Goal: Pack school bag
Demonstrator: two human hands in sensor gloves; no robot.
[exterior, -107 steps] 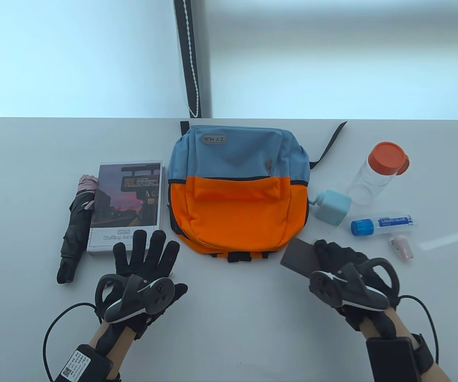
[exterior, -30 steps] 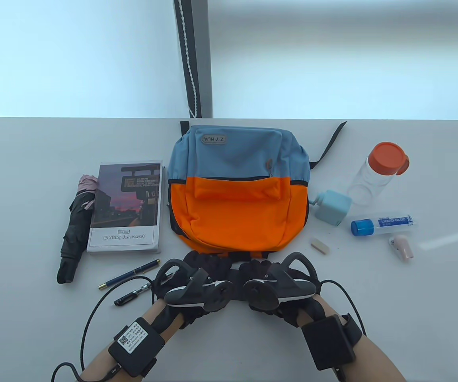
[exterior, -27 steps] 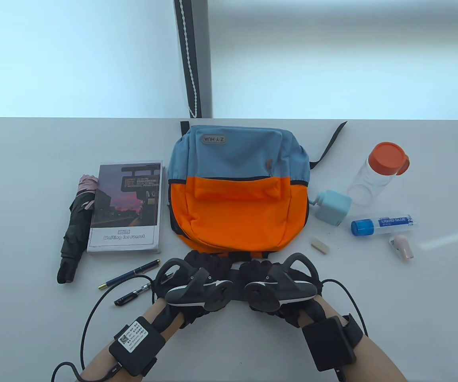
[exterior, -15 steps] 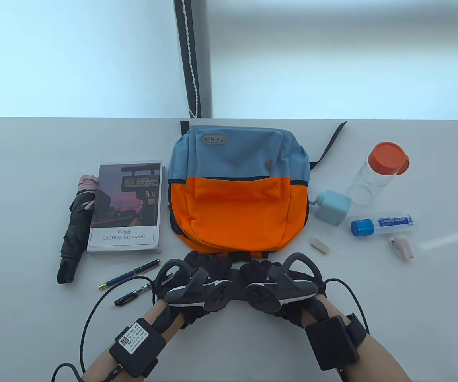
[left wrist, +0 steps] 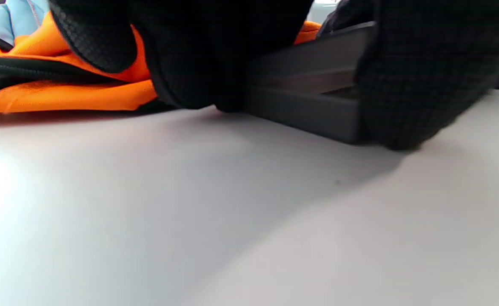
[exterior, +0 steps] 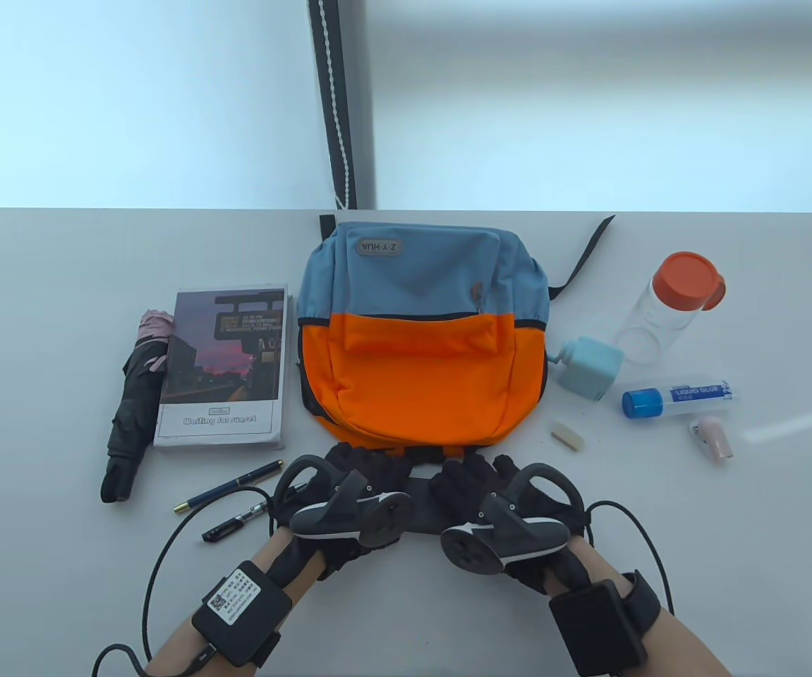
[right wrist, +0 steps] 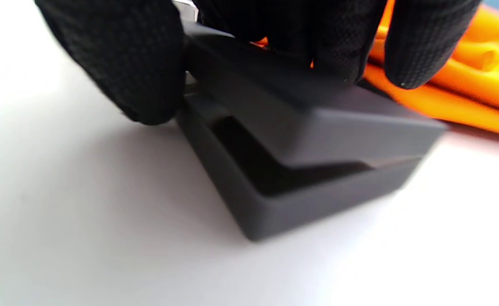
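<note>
The case, on the table just before the bag, is gripped at its ends by the left hand and right hand. Its lid seems slightly raised; it should be opened evenly, with the base pinned down.

The table view is bright and sharp, with cool daylight from the pale wall behind the table. Shadows there are soft and short. A strip of glare lies on the surface at the right edge. Both wrist views are blurred and close; the black pencil box looks soft at its edges. The surface is washed out white at the left of both.
</note>
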